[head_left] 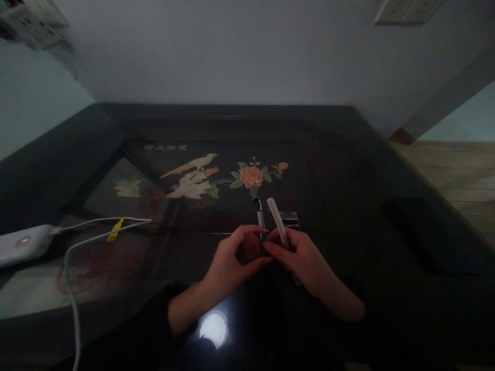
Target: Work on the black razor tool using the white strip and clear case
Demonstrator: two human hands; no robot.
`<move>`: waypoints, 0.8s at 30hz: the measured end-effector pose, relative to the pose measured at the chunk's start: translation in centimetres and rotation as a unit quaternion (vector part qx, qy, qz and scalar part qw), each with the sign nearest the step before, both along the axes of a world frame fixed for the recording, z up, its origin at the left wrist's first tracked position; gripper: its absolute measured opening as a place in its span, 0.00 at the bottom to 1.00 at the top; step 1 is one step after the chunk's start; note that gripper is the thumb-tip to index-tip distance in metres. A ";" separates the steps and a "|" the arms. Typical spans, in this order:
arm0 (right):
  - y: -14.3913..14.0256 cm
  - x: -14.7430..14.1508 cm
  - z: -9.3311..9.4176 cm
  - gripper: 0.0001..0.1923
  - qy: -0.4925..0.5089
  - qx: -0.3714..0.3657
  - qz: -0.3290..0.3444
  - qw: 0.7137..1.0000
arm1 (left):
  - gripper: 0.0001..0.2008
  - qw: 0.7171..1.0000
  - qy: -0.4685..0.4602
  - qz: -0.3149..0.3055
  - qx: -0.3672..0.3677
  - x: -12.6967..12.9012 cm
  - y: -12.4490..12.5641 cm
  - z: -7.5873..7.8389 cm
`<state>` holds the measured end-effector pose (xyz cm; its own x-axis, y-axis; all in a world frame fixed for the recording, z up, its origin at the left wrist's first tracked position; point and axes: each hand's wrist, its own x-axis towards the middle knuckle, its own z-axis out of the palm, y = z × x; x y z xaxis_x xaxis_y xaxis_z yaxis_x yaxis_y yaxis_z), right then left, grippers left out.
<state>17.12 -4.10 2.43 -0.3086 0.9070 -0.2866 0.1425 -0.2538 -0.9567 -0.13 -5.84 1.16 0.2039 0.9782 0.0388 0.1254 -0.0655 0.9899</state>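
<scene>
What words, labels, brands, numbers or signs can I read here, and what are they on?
"上" and "花": second and fourth of four pale characters on the dark tabletop; the first and third are too blurred to read.
Yellow tag on the white cable: nothing legible.
White stick in the right hand: nothing legible.

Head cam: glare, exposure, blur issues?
Head view, overall: dim; head view, bottom: round glare on glossy tabletop near left hand; head view, upper left: socket smeared; head view, right: dark flat object nearly lost in black; head view, center: white stick in right hand legible, small item between hands too dark to identify.
</scene>
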 end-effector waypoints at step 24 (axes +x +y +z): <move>0.1 0.2 -0.2 0.15 0.060 0.012 -0.013 0.998 | 0.16 0.983 -0.154 -0.060 -0.083 -0.1 -0.1 0.6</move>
<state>17.37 -3.98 2.26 -0.3160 0.9212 -0.2272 0.0210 -0.2326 -0.9723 -0.26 -5.92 1.75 0.3221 0.9458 -0.0416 -0.1803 0.1044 0.9781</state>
